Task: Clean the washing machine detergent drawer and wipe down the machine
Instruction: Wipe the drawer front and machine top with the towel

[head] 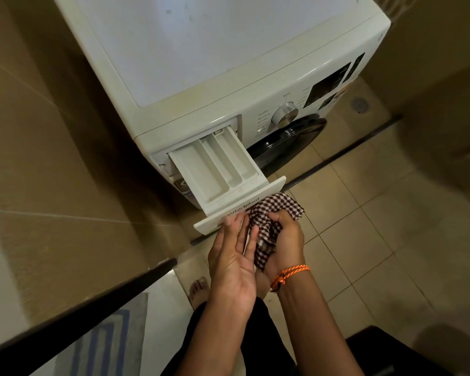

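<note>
Beige tiles cover the floor point(364, 213) and the walls of this narrow corner, and nearest to me a bare foot point(198, 290) stands beside a grey and blue mat point(103, 346) at the near left. Just above it the two hands meet in front of the machine. The left hand point(232, 256) is flat, with its fingers straight and relaxed, and the fingertips point(229, 219) rest on the front panel of the detergent drawer point(217, 172); it holds nothing. The right hand point(284, 240), which has an orange cord bracelet point(288, 275) at the wrist, has its fingers curled around a brown checked cloth point(272, 213), bunched just below the right end of the drawer front. The cloth looks soft and light and will fold into any corner, so I think a tight wad pushed by two fingers would reach the narrow compartments best. The drawer is pulled out far from the white washing machine point(215, 50) at its top left corner. It seems to be thin, stiff, smooth plastic, light and perhaps slippery if wet; I would take it by the front panel or the side walls, not by the thin dividers. Its long axis runs from the slot toward the near right, the open compartments face up, and the front panel points to the person. Farther right are the dial point(285, 114) and the dark door point(288, 142), and a floor drain point(360, 104) lies beyond.
</note>
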Available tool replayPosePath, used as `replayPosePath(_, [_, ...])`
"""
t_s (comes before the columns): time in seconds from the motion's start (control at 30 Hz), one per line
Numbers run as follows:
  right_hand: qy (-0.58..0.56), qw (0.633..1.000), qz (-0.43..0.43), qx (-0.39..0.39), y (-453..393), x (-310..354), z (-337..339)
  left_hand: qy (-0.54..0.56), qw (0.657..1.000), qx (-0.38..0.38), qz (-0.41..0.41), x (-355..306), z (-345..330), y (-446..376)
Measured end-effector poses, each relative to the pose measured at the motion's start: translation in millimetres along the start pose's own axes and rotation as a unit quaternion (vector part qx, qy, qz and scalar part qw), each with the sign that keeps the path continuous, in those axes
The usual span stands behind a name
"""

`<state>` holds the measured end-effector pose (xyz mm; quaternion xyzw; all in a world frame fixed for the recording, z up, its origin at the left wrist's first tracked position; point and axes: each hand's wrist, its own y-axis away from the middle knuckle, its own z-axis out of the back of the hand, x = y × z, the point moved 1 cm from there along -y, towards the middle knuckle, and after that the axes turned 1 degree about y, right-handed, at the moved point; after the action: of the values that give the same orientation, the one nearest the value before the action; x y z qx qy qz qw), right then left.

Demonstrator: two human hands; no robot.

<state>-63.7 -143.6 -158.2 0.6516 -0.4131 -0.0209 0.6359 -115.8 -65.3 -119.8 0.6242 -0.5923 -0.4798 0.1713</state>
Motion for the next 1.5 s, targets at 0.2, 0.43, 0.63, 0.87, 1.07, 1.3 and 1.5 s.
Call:
replayPosePath(0.2, [-0.064, 0.994, -0.043, 0.076, 14, -9, 16, 0.009, 1.0, -0.002, 0.016, 3, 14, 1])
replayPosePath(0.43, [-0.065, 0.986, -0.05, 0.142, 18, -11, 8, 0.004, 0.999, -0.023, 0.03, -1, 16, -10])
replayPosePath(0.63, [-0.047, 0.991, -0.065, 0.104, 16, -12, 0, 0.007, 0.998, -0.06, 0.024, -2, 9, -11])
replayPosePath(0.87, [0.001, 0.996, 0.024, 0.087, 10, 3, -27, 0.01, 0.998, -0.058, 0.001, -16, -3, -30])
replayPosePath(1.07, [0.022, 0.993, 0.029, 0.108, 1, 18, -94, 0.032, 0.996, -0.069, -0.046, -55, -33, -71])
replayPosePath(1.3, [0.037, 0.994, 0.01, 0.099, -15, 25, -137, 0.025, 0.991, -0.102, -0.083, -80, -54, -100])
replayPosePath(1.5, [0.236, 0.962, 0.12, 0.068, 4, 45, -115, -0.018, 0.975, -0.203, -0.093, -75, -49, -97])
